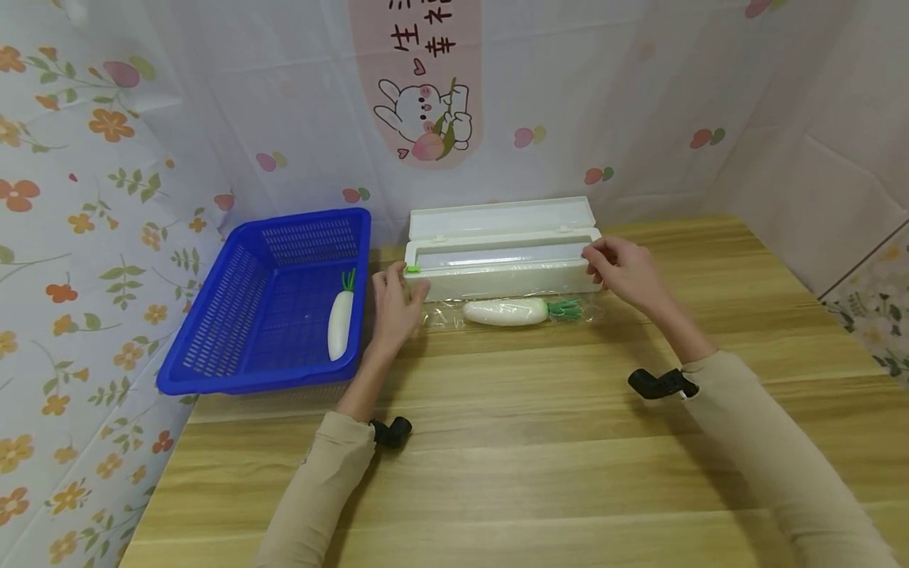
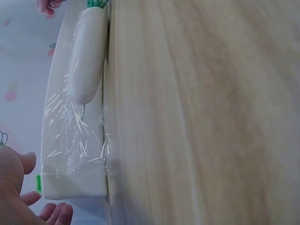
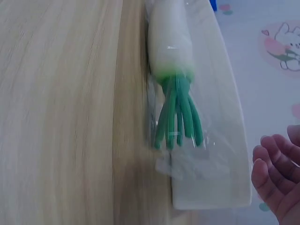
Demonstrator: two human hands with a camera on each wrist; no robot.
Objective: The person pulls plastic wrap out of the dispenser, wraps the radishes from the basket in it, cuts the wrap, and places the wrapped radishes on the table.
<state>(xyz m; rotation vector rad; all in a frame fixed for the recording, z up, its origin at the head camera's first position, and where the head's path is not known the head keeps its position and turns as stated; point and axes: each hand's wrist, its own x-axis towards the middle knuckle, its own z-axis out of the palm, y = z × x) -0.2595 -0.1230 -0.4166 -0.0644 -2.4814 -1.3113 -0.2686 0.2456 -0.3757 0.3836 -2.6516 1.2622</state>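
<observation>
A white toy radish (image 1: 506,312) with green leaves lies under clear plastic film (image 1: 443,315) on the table. Right behind it stands a long white box (image 1: 504,278), its lid (image 1: 503,218) tipped back and a pale roll (image 1: 497,257) inside. My left hand (image 1: 398,304) is at the box's left end beside a green slider (image 1: 413,270); in the left wrist view its thumb and fingers are spread. At the box's right end is my right hand (image 1: 625,272), its fingers loosely bent with nothing between them in the right wrist view. Contact with the box cannot be told.
Left of the box sits a blue plastic basket (image 1: 263,315) holding another white radish (image 1: 340,325). Behind the wooden table (image 1: 497,457) hangs a printed white cloth (image 1: 298,102). Black wrist mounts (image 1: 393,432) stick out from both sleeves.
</observation>
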